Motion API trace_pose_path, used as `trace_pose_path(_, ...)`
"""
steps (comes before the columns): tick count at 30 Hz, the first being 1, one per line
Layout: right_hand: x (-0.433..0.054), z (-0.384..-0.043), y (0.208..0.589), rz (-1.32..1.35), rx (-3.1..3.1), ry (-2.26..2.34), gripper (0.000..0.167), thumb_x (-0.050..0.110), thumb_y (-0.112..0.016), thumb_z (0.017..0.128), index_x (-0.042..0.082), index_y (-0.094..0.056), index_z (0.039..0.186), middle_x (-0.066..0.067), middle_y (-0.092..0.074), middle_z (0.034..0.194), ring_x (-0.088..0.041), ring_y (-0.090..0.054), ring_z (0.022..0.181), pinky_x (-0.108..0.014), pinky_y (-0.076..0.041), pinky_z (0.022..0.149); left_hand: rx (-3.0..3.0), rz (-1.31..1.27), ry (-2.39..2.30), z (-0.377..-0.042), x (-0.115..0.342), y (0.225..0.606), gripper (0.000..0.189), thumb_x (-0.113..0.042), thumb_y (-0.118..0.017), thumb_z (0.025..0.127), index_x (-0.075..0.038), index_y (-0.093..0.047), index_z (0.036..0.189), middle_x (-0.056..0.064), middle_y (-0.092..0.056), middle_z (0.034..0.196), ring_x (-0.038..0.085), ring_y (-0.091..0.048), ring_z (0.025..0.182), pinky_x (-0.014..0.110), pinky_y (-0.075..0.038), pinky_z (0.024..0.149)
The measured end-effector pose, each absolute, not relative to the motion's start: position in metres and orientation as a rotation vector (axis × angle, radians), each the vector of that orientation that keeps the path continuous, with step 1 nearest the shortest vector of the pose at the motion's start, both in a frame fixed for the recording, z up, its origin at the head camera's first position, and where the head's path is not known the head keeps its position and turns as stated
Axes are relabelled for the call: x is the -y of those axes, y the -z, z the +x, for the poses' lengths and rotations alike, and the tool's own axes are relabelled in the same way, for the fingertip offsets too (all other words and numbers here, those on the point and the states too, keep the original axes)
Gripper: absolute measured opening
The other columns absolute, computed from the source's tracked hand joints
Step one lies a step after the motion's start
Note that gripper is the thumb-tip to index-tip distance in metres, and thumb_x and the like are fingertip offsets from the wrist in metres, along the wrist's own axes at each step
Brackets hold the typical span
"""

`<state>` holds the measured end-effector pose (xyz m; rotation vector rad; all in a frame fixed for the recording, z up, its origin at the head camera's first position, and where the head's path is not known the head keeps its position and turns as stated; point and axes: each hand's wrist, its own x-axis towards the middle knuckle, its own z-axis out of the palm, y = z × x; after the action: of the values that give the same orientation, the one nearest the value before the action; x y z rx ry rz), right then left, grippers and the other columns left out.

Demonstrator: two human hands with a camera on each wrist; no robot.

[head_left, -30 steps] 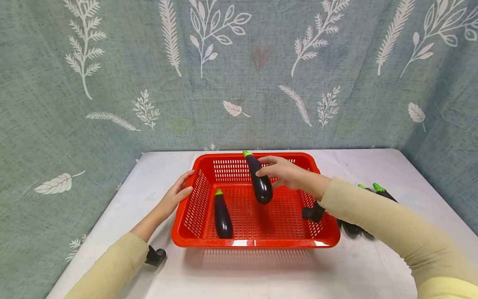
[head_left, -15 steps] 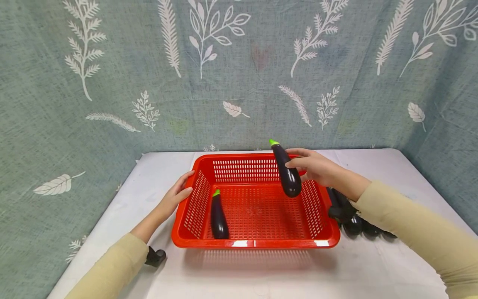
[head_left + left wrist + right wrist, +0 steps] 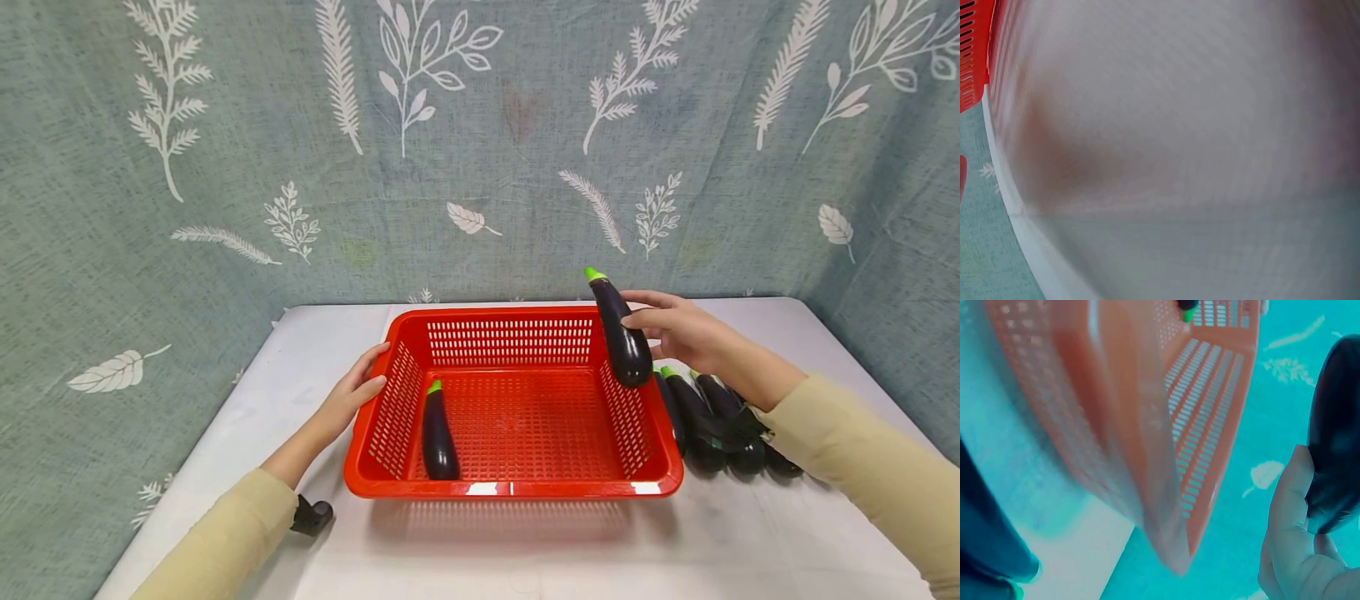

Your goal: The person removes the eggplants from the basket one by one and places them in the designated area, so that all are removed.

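Note:
My right hand (image 3: 686,333) pinches an eggplant (image 3: 626,337) between thumb and fingers, its green stem end up and to the left. That eggplant is held up over the right rim of a red perforated plastic basket (image 3: 510,489). In the right wrist view the fingers (image 3: 1291,500) press along the dark eggplant (image 3: 1335,437). My left hand (image 3: 356,387) rests on the basket's left rim with thumb and fingers extended. A second eggplant (image 3: 439,437) lies inside the basket on its left side. The left wrist view shows mostly blurred white cloth and a corner of the basket (image 3: 974,56).
Several more eggplants (image 3: 703,454) lie side by side on the white-covered table (image 3: 570,558), just right of the basket. A grey-green curtain (image 3: 480,192) with white leaf prints hangs behind and at both sides. A small black device (image 3: 311,515) sits at the left wrist.
My right hand has carried the eggplant rightward and a little up, from above the basket's middle to over its right rim. The eggplant in the basket has shifted slightly left. My left hand stays put.

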<state>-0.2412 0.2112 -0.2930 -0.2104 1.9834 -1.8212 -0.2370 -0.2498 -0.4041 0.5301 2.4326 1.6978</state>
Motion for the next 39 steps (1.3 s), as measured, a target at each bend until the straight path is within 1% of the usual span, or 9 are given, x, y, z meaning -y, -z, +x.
trace_pose_path(8,-0.237,-0.238,0.293,-0.189,-1.989,1.856,0.063,0.013,-0.048,0.091,0.004,-0.015,0.145,0.012,-0.063,0.097,-0.01,-0.061,0.088,-0.034,-0.051,0.077,-2.437,0.526,-1.692,-0.237,0.25,0.405,0.055,-0.021,-0.04,0.097,-0.013,-0.016,0.146,0.021,-0.032,0.14,0.005,-0.05,0.101,0.019,-0.048,0.081)
trace_pose_path(14,-0.259,-0.238,0.3,-0.159,-1.997,1.855,0.06,0.013,-0.048,0.093,0.007,-0.017,0.144,0.013,-0.063,0.098,-0.01,-0.061,0.088,-0.034,-0.052,0.076,-2.436,0.533,-1.702,-0.237,0.251,0.405,0.055,-0.019,-0.039,0.097,-0.012,-0.017,0.146,0.022,-0.033,0.139,0.004,-0.051,0.1,0.019,-0.048,0.081)
trace_pose_path(17,-0.271,-0.239,0.304,-0.141,-1.983,1.873,0.054,0.013,-0.047,0.093,0.011,-0.022,0.141,0.013,-0.063,0.097,-0.01,-0.061,0.088,-0.033,-0.052,0.075,-2.442,0.53,-1.699,-0.237,0.25,0.405,0.055,-0.02,-0.04,0.097,-0.012,-0.017,0.146,0.021,-0.033,0.139,0.004,-0.051,0.1,0.019,-0.048,0.081)
trace_pose_path(19,-0.28,-0.24,0.306,-0.126,-1.974,1.889,0.047,0.014,-0.047,0.094,0.017,-0.03,0.137,0.013,-0.063,0.097,-0.01,-0.061,0.088,-0.034,-0.052,0.074,-2.44,0.529,-1.7,-0.237,0.25,0.405,0.055,-0.02,-0.04,0.097,-0.012,-0.017,0.146,0.021,-0.033,0.139,0.004,-0.051,0.1,0.019,-0.048,0.081)
trace_pose_path(22,-0.294,-0.241,0.31,-0.102,-1.956,1.923,0.034,0.014,-0.048,0.093,0.026,-0.044,0.125,0.012,-0.063,0.097,-0.011,-0.06,0.087,-0.034,-0.052,0.073,-2.441,0.528,-1.699,-0.237,0.249,0.405,0.055,-0.02,-0.04,0.097,-0.013,-0.017,0.146,0.021,-0.034,0.139,0.005,-0.051,0.101,0.019,-0.048,0.081)
trace_pose_path(24,-0.303,-0.241,0.313,-0.075,-1.954,1.942,0.027,0.014,-0.049,0.093,0.032,-0.052,0.113,0.011,-0.063,0.096,-0.011,-0.06,0.085,-0.034,-0.052,0.072,-2.441,0.528,-1.697,-0.237,0.249,0.406,0.055,-0.02,-0.04,0.097,-0.013,-0.017,0.146,0.021,-0.034,0.139,0.005,-0.051,0.101,0.019,-0.047,0.081)
trace_pose_path(27,-0.316,-0.24,0.315,-0.052,-1.979,1.935,0.026,0.015,-0.048,0.093,0.037,-0.054,0.106,0.012,-0.062,0.096,-0.011,-0.06,0.085,-0.033,-0.051,0.072,-2.438,0.531,-1.698,-0.237,0.249,0.406,0.055,-0.02,-0.04,0.097,-0.013,-0.017,0.146,0.021,-0.034,0.139,0.005,-0.051,0.101,0.019,-0.047,0.082)
trace_pose_path(31,-0.331,-0.238,0.317,-0.04,-1.98,1.938,0.026,0.015,-0.047,0.094,0.038,-0.054,0.105,0.012,-0.061,0.096,-0.011,-0.059,0.085,-0.031,-0.051,0.071,-2.435,0.539,-1.702,-0.237,0.25,0.406,0.055,-0.019,-0.039,0.097,-0.013,-0.017,0.146,0.021,-0.033,0.14,0.005,-0.051,0.101,0.019,-0.047,0.082)
trace_pose_path(39,-0.362,-0.231,0.325,-0.002,-1.914,2.004,0.036,0.011,-0.043,0.095,0.04,-0.063,0.101,0.011,-0.061,0.096,-0.011,-0.06,0.083,-0.033,-0.05,0.068,-2.436,0.532,-1.698,-0.237,0.25,0.407,0.055,-0.02,-0.04,0.097,-0.014,-0.017,0.146,0.02,-0.033,0.14,0.005,-0.05,0.102,0.019,-0.047,0.082)
